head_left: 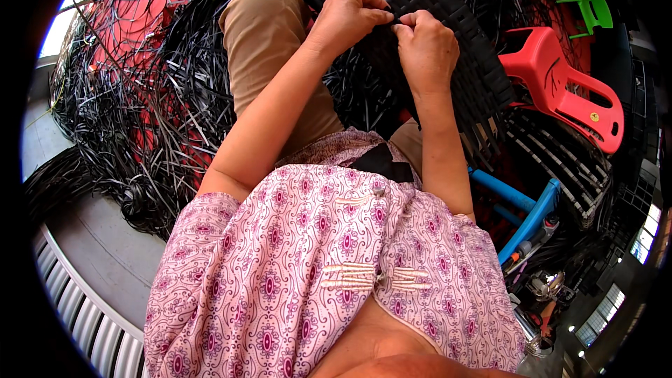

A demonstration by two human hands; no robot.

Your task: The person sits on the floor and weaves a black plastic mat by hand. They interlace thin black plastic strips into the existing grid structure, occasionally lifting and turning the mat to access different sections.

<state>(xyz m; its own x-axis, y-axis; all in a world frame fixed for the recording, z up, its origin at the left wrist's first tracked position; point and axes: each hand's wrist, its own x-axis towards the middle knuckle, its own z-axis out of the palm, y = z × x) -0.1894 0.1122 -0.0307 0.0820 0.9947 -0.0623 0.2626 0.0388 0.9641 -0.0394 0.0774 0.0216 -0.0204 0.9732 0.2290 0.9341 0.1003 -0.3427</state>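
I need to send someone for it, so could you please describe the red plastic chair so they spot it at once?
Start at the black woven panel under the person's hands and look right. The red plastic chair lies tipped over beside it. It is solid bright red, unlike the smaller green chair behind it.

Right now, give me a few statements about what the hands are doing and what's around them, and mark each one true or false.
1. Both hands meet at the black woven panel. True: the left hand and right hand pinch at it close together.
2. A red plastic chair lies to the person's right. True.
3. The loose strips piled on the left are white. False: they are black.
4. The right hand holds a pair of scissors. False: no tool shows in either hand; the fingers grip only a black strip at the weave.
5. A green chair stands beyond the red one. True.
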